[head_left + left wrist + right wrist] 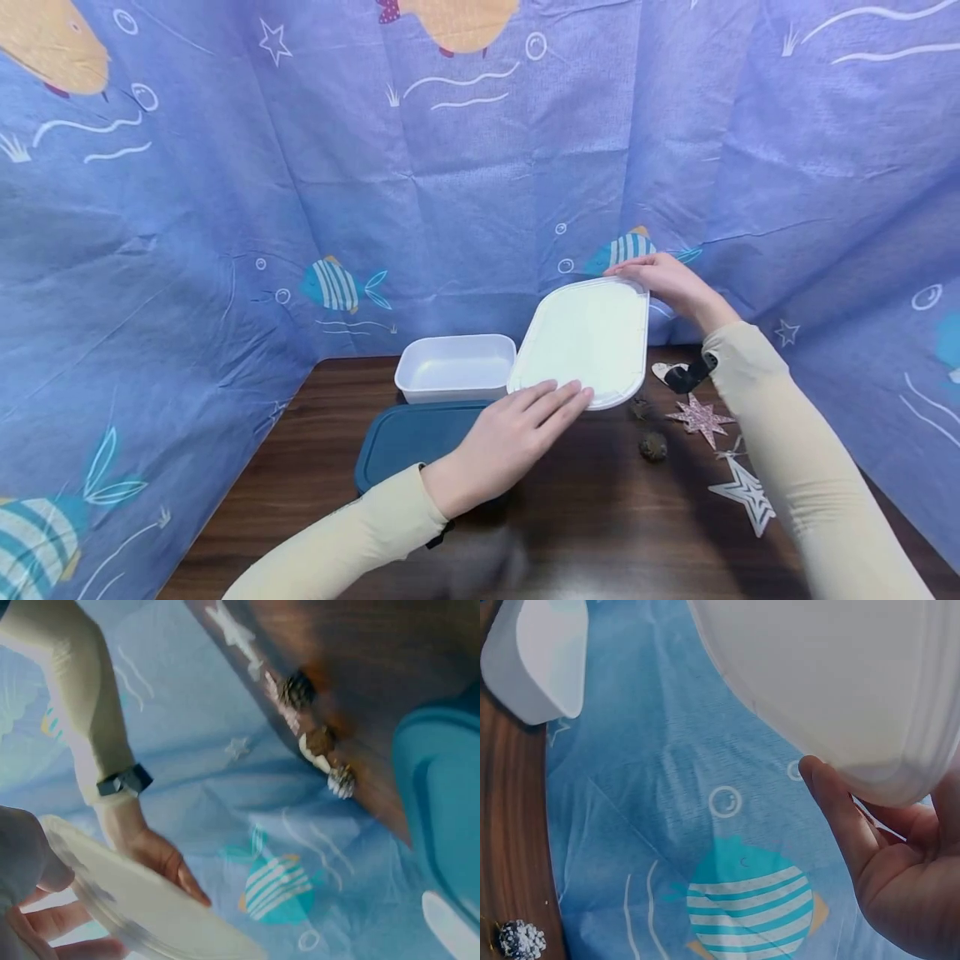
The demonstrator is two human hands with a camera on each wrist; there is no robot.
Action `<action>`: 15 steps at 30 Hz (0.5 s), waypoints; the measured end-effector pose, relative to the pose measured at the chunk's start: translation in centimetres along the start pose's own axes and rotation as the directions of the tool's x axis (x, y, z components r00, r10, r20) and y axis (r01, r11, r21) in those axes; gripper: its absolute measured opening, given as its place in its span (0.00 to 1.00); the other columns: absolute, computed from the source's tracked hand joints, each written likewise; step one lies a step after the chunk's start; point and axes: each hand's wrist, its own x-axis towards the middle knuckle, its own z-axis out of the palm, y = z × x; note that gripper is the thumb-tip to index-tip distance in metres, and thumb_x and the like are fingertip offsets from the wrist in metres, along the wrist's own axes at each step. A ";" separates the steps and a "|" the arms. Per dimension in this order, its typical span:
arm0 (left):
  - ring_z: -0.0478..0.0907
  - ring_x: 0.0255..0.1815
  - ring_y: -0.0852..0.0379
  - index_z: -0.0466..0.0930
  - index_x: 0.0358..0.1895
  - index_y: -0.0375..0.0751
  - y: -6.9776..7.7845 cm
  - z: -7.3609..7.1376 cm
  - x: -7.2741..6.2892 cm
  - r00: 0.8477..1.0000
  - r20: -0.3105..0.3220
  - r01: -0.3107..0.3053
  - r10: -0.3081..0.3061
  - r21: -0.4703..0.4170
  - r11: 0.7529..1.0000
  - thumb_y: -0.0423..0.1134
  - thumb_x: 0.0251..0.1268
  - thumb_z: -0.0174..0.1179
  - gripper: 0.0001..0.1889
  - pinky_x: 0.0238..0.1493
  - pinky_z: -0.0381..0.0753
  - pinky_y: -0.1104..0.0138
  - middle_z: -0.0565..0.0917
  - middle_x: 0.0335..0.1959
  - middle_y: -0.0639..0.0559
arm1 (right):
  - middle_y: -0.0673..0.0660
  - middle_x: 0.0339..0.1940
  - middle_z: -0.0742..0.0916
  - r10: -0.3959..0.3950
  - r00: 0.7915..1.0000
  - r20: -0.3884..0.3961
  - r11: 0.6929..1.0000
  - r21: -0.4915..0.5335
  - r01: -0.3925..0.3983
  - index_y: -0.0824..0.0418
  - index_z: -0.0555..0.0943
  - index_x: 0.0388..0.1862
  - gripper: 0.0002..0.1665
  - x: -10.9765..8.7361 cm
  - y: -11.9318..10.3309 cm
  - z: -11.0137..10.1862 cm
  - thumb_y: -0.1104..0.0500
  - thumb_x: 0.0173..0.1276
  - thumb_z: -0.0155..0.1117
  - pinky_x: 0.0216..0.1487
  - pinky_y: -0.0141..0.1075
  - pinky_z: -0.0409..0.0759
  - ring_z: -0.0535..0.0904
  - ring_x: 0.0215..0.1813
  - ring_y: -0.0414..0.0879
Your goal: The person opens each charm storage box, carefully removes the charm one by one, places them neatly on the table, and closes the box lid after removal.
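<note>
Both hands hold a white rectangular lid point(587, 340), tilted in the air above the table. Its near edge is pinched by the left hand point(517, 433), with the fingers on the upper face; in the left wrist view the thumb and fingers lie on opposite sides of the rim. At the far right corner the right hand point(671, 283) grips the rim, and in the right wrist view the right hand point(900, 877) curls around that corner. A white open box point(456, 367) stands at the back, left of the lid. In front of it is a box with a teal lid point(420, 437), partly hidden by the left hand.
On the table's right side lie a pink glittery star point(701, 418), a white star ornament point(746, 493) and a brown pinecone point(653, 447). A frosted pinecone point(341, 781) shows in the left wrist view. Blue fish-patterned cloth point(480, 183) hangs behind the wooden table point(600, 517).
</note>
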 end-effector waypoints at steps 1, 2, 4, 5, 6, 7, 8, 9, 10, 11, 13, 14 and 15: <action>0.77 0.63 0.52 0.67 0.75 0.43 -0.2 -0.2 0.0 1.000 -0.016 -0.005 0.005 0.009 1.000 0.32 0.69 0.64 0.32 0.60 0.79 0.63 0.77 0.68 0.49 | 0.63 0.63 0.82 0.000 1.000 0.008 1.000 0.017 0.000 0.69 0.76 0.68 0.28 -0.1 0.1 -0.1 0.50 0.81 0.50 0.50 0.30 0.79 0.80 0.51 0.39; 0.77 0.63 0.52 0.67 0.75 0.42 -0.4 -0.3 0.0 0.999 -0.031 -0.008 0.008 0.012 1.000 0.32 0.68 0.65 0.32 0.60 0.78 0.63 0.77 0.68 0.49 | 0.61 0.61 0.84 -0.003 1.000 0.015 0.999 0.039 0.002 0.69 0.75 0.69 0.29 -0.2 0.1 -0.2 0.50 0.81 0.51 0.50 0.30 0.79 0.81 0.50 0.38; 0.78 0.63 0.52 0.68 0.75 0.42 -0.9 -0.7 0.1 0.998 -0.064 -0.009 0.009 0.006 1.000 0.32 0.68 0.65 0.32 0.62 0.77 0.63 0.78 0.67 0.49 | 0.55 0.56 0.86 -0.011 1.000 0.028 0.996 0.094 0.008 0.71 0.74 0.69 0.30 -0.3 0.3 -0.3 0.50 0.81 0.52 0.50 0.31 0.80 0.82 0.48 0.38; 0.78 0.62 0.52 0.69 0.74 0.41 -1.1 -0.8 0.1 0.997 -0.080 -0.007 0.007 -0.002 1.000 0.32 0.68 0.65 0.32 0.62 0.76 0.63 0.78 0.67 0.48 | 0.53 0.53 0.87 -0.017 0.999 0.033 0.991 0.130 0.013 0.71 0.73 0.69 0.30 -0.3 0.4 -0.4 0.50 0.81 0.52 0.49 0.31 0.81 0.83 0.47 0.38; 0.78 0.62 0.52 0.69 0.74 0.41 -1.4 -1.0 0.1 0.995 -0.098 -0.004 0.004 -0.007 1.000 0.32 0.69 0.65 0.31 0.63 0.76 0.63 0.78 0.66 0.48 | 0.50 0.50 0.87 -0.023 0.999 0.035 0.986 0.166 0.017 0.71 0.73 0.69 0.30 -0.4 0.5 -0.4 0.49 0.81 0.52 0.49 0.32 0.81 0.83 0.46 0.38; 0.79 0.62 0.52 0.70 0.74 0.40 -1.7 -1.2 0.1 0.993 -0.120 -0.001 -0.001 -0.012 1.000 0.31 0.69 0.64 0.30 0.64 0.75 0.63 0.79 0.66 0.48 | 0.48 0.47 0.88 -0.031 0.999 0.038 0.977 0.213 0.023 0.71 0.74 0.68 0.30 -0.4 0.6 -0.4 0.48 0.81 0.53 0.48 0.32 0.82 0.84 0.45 0.38; 0.79 0.62 0.52 0.71 0.73 0.40 -2.0 -1.4 0.2 0.990 -0.142 0.003 -0.006 -0.018 1.000 0.31 0.70 0.63 0.29 0.64 0.75 0.63 0.79 0.66 0.48 | 0.47 0.45 0.88 -0.038 0.999 0.039 0.963 0.267 0.026 0.70 0.76 0.66 0.30 -0.4 0.7 -0.4 0.48 0.81 0.52 0.47 0.32 0.83 0.84 0.43 0.38; 0.79 0.62 0.52 0.71 0.72 0.39 -2.2 -1.5 0.2 0.986 -0.164 0.010 -0.014 -0.027 1.000 0.30 0.70 0.62 0.28 0.65 0.74 0.63 0.79 0.65 0.47 | 0.46 0.43 0.89 -0.047 0.998 0.039 0.947 0.321 0.032 0.68 0.79 0.64 0.28 -0.4 0.7 -0.3 0.47 0.81 0.51 0.46 0.32 0.83 0.85 0.43 0.38; 0.79 0.62 0.52 0.72 0.72 0.39 -2.5 -1.7 0.3 0.983 -0.185 0.018 -0.024 -0.034 0.999 0.29 0.70 0.62 0.28 0.65 0.74 0.63 0.79 0.65 0.47 | 0.46 0.42 0.89 -0.056 0.998 0.036 0.925 0.377 0.038 0.66 0.82 0.60 0.27 -0.4 0.8 -0.2 0.47 0.82 0.51 0.46 0.32 0.83 0.85 0.42 0.39; 0.79 0.62 0.52 0.72 0.72 0.38 -2.8 -1.9 0.3 0.978 -0.204 0.026 -0.033 -0.039 0.999 0.29 0.69 0.62 0.27 0.65 0.74 0.63 0.79 0.65 0.47 | 0.47 0.42 0.90 -0.071 0.997 0.037 0.902 0.428 0.048 0.64 0.85 0.57 0.26 -0.4 0.8 -0.1 0.47 0.82 0.49 0.46 0.32 0.83 0.86 0.42 0.39; 0.80 0.61 0.52 0.73 0.71 0.37 -3.3 -2.3 0.4 0.970 -0.237 0.042 -0.054 -0.055 0.998 0.27 0.67 0.64 0.28 0.64 0.75 0.63 0.80 0.65 0.46 | 0.49 0.43 0.90 -0.110 0.993 0.033 0.846 0.528 0.077 0.61 0.88 0.50 0.25 -0.3 0.8 0.1 0.48 0.83 0.47 0.47 0.32 0.83 0.87 0.43 0.40; 0.80 0.61 0.52 0.73 0.71 0.37 -3.6 -2.5 0.5 0.966 -0.249 0.051 -0.066 -0.066 0.996 0.27 0.67 0.65 0.29 0.64 0.75 0.62 0.80 0.64 0.46 | 0.50 0.44 0.90 -0.131 0.991 0.028 0.817 0.569 0.092 0.60 0.88 0.49 0.25 -0.3 0.8 0.3 0.48 0.83 0.46 0.48 0.32 0.83 0.87 0.44 0.40; 0.80 0.60 0.51 0.73 0.71 0.37 -3.8 -2.8 0.5 0.962 -0.260 0.060 -0.079 -0.080 0.995 0.26 0.66 0.65 0.29 0.63 0.76 0.62 0.80 0.64 0.45 | 0.50 0.45 0.90 -0.154 0.988 0.022 0.790 0.603 0.110 0.60 0.88 0.48 0.25 -0.3 0.8 0.4 0.49 0.83 0.46 0.49 0.32 0.83 0.87 0.45 0.40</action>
